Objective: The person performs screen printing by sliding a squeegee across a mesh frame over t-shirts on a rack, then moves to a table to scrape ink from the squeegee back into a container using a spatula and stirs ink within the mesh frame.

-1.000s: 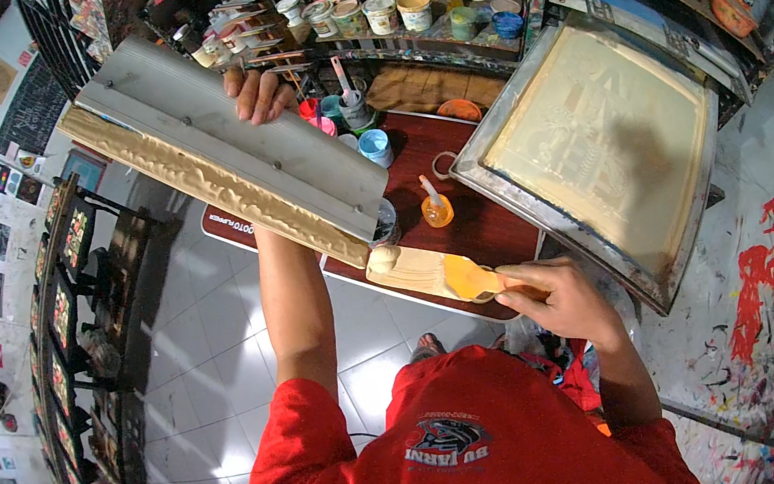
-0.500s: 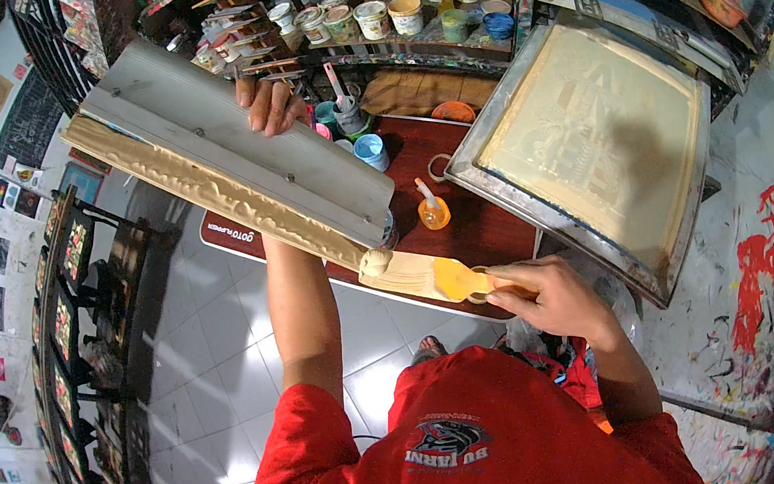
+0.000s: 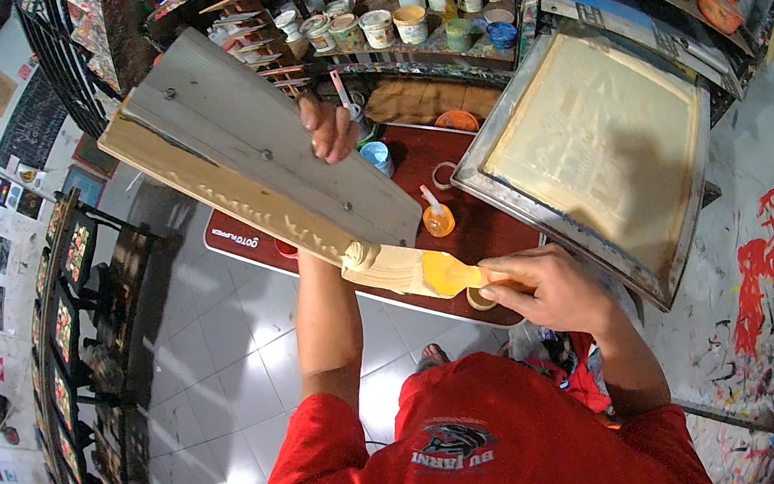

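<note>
My left hand (image 3: 329, 130) is wrapped round a wide grey squeegee (image 3: 265, 145) with bolts along it, tilted in the air over the table. Thick beige ink (image 3: 229, 201) coats its long lower edge, ridged in places. My right hand (image 3: 556, 284) grips the handle of a yellow spatula (image 3: 445, 273). Beige ink covers much of the spatula's blade, and a thick lump of ink (image 3: 361, 255) sits at its far end, against the squeegee's coated edge near the right end. The left palm and thumb are hidden behind the squeegee.
On the dark red table (image 3: 493, 240) stand a blue paint cup (image 3: 377, 156) and a small orange pot (image 3: 440, 221). A framed printing screen (image 3: 592, 128) leans at the right. Paint tubs (image 3: 379, 28) fill the back shelf; a slatted rack (image 3: 76, 291) stands left.
The squeegee has shifted right and its right end has dropped slightly. The spatula has moved a little left with the ink lump. Part of the ink along the edge looks smoother.
</note>
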`<state>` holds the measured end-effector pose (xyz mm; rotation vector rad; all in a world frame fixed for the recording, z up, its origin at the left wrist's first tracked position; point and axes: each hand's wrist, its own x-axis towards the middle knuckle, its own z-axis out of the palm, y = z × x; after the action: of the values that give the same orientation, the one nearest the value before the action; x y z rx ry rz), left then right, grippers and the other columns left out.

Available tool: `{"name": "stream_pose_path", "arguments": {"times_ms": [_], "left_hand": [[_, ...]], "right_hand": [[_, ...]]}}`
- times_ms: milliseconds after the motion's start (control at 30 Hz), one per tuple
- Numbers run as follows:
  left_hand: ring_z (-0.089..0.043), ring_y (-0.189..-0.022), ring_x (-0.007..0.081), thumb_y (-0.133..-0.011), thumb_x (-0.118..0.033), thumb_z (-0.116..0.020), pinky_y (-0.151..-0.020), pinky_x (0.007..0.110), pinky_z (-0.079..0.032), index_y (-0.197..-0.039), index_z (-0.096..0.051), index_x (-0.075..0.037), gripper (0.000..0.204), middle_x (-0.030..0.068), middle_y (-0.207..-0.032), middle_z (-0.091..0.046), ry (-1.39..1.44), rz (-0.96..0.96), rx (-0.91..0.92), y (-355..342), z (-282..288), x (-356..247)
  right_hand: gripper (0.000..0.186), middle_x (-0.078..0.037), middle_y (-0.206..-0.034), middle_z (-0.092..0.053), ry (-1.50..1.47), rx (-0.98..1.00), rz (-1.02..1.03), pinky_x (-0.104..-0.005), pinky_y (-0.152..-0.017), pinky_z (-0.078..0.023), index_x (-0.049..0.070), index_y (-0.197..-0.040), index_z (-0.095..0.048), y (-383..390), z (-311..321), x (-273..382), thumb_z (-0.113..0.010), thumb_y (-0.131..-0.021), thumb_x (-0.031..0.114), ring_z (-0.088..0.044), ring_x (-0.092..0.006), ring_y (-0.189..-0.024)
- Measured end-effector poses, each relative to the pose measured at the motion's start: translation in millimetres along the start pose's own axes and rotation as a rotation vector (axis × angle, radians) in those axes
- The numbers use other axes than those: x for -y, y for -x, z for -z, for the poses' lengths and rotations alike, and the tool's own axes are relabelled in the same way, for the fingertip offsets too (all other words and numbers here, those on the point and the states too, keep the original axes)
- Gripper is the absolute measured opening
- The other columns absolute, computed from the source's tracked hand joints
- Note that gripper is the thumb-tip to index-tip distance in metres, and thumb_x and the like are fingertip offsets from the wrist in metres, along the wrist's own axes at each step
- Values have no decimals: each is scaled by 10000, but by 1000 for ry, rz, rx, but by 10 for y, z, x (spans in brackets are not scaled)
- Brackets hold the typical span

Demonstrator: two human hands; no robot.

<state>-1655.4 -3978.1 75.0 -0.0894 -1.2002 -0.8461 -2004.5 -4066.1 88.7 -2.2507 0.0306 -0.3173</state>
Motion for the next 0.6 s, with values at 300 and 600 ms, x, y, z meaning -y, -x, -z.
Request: {"name": "stream_pose_path", "arguments": {"times_ms": [300, 600], "left_hand": [[-509, -705, 162, -986, -467, -577, -622, 268, -446, -1038, -545, -53, 419, 45, -754, -552, -72, 72, 31, 126, -43, 271], [-531, -761, 178, -992, -514, -542, -682, 292, -464, -1085, -544, -43, 480, 58, -837, -564, -172, 126, -50, 351, -131, 445]], "right_hand": [[287, -184, -977, -743, -14, -39, 5, -369, -776, -570, -35, -1106, -701, -161, 144, 351, -746, -913, 172, -739, -297, -866], [305, -204, -948, -731, -25, -129, 56, -389, -736, -560, 1, -1133, -699, -279, 329, 659, -734, -923, 218, -726, -343, -827]]}}
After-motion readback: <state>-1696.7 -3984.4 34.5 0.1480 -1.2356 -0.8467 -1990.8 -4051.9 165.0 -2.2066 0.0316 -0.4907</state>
